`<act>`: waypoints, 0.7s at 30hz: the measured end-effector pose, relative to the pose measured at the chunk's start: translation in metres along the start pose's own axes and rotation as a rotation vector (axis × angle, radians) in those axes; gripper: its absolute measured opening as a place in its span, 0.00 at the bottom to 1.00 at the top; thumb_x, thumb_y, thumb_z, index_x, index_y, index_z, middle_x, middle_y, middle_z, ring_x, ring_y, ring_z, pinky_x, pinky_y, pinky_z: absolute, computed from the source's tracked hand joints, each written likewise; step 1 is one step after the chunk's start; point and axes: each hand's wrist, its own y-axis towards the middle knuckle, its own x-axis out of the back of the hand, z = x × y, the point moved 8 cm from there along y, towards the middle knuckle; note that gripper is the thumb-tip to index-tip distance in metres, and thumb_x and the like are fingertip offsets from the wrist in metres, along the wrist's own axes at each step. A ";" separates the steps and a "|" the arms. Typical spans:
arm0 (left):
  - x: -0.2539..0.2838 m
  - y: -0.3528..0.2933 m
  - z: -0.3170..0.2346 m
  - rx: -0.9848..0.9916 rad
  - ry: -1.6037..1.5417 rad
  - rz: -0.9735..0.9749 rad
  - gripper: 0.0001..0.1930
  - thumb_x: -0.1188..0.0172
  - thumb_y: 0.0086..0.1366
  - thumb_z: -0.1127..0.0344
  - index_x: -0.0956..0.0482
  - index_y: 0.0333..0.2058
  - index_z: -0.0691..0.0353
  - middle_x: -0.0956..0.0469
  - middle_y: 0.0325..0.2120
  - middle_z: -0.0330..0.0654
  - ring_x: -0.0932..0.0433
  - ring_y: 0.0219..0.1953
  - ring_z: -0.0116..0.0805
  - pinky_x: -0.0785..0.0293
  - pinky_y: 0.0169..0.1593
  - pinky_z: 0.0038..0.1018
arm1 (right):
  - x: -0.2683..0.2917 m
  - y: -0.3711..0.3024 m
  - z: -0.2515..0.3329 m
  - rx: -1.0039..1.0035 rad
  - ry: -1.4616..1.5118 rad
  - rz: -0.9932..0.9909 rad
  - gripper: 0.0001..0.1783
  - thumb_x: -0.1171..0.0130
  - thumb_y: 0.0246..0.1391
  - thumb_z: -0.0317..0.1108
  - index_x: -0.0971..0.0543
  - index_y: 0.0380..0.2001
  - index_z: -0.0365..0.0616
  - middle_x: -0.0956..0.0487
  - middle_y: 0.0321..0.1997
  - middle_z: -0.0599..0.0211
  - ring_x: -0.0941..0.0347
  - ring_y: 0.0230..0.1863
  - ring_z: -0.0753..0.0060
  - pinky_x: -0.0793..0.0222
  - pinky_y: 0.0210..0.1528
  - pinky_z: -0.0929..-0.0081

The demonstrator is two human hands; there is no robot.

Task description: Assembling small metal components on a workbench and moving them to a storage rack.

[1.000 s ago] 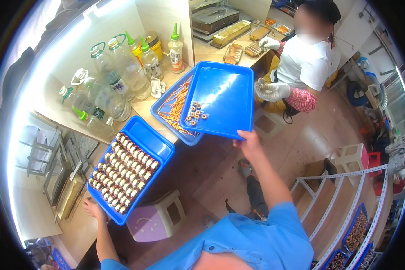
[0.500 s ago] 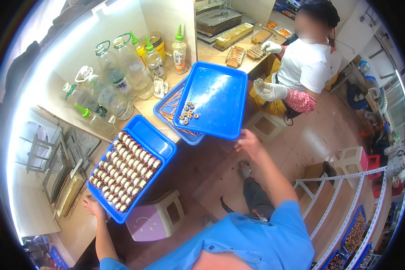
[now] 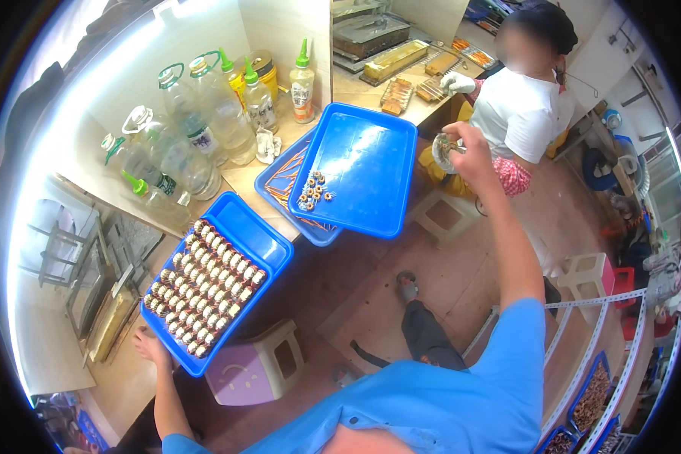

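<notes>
A blue tray [image 3: 268, 240] tilts across the bench's front edge, filled with rows of small ring-shaped wire-wound coils [image 3: 206, 281] with pale tops. Beside its lower left corner, my left hand [image 3: 152, 346] rests on the bench with fingers stretched out, holding nothing I can see. My right hand [image 3: 473, 155] is raised at the right, its fingers curled at a co-worker's white-gloved hand [image 3: 443, 157]. Whatever small thing lies between my fingertips and the glove is too small to name. Another blue tray [image 3: 363, 170] carries a few small rings [image 3: 315, 189] at its left side.
Under that second tray lies a lighter blue tray [image 3: 272, 181] with copper-coloured strips. Clear bottles [image 3: 197, 140] and green-capped squeeze bottles [image 3: 303, 87] line the back left. A co-worker [image 3: 514, 98] stands at the far right. A stool [image 3: 253, 363] and metal shelving [image 3: 575, 356] are nearby.
My right hand has moved up and right, from beside the second tray's corner to the co-worker's gloved hand. My left hand stays by the coil tray.
</notes>
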 end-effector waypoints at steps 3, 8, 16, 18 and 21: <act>0.001 0.002 0.001 -0.018 0.018 -0.016 0.24 0.35 0.58 0.52 0.28 0.50 0.52 0.32 0.51 0.47 0.34 0.57 0.53 0.38 0.58 0.48 | -0.027 -0.004 -0.018 -0.129 0.090 0.226 0.19 0.43 0.38 0.24 0.22 0.39 0.45 0.22 0.32 0.58 0.24 0.37 0.56 0.28 0.44 0.63; 0.000 0.002 0.002 -0.023 0.071 -0.012 0.24 0.35 0.57 0.51 0.28 0.50 0.52 0.31 0.51 0.47 0.33 0.56 0.53 0.39 0.57 0.48 | -0.030 -0.008 -0.022 -0.204 0.196 0.223 0.18 0.42 0.36 0.25 0.24 0.37 0.43 0.22 0.31 0.59 0.24 0.36 0.57 0.27 0.42 0.65; 0.000 0.001 0.002 -0.006 0.047 -0.010 0.24 0.35 0.58 0.52 0.28 0.50 0.52 0.31 0.50 0.48 0.33 0.55 0.53 0.39 0.57 0.48 | -0.031 -0.018 0.002 -0.241 0.345 0.215 0.13 0.42 0.37 0.24 0.28 0.32 0.40 0.22 0.29 0.59 0.23 0.31 0.61 0.27 0.35 0.69; 0.001 0.001 0.000 -0.032 0.031 -0.020 0.22 0.37 0.59 0.54 0.27 0.50 0.52 0.31 0.50 0.48 0.33 0.55 0.54 0.38 0.57 0.49 | -0.031 -0.020 0.007 -0.266 0.368 0.220 0.13 0.42 0.37 0.24 0.28 0.31 0.40 0.23 0.28 0.60 0.23 0.31 0.62 0.28 0.34 0.69; 0.002 0.001 0.001 -0.033 0.027 -0.028 0.21 0.37 0.60 0.55 0.27 0.50 0.52 0.31 0.50 0.49 0.32 0.54 0.54 0.38 0.56 0.49 | -0.037 -0.026 0.016 -0.211 0.402 0.218 0.13 0.41 0.35 0.26 0.31 0.28 0.41 0.24 0.26 0.61 0.25 0.28 0.64 0.31 0.31 0.70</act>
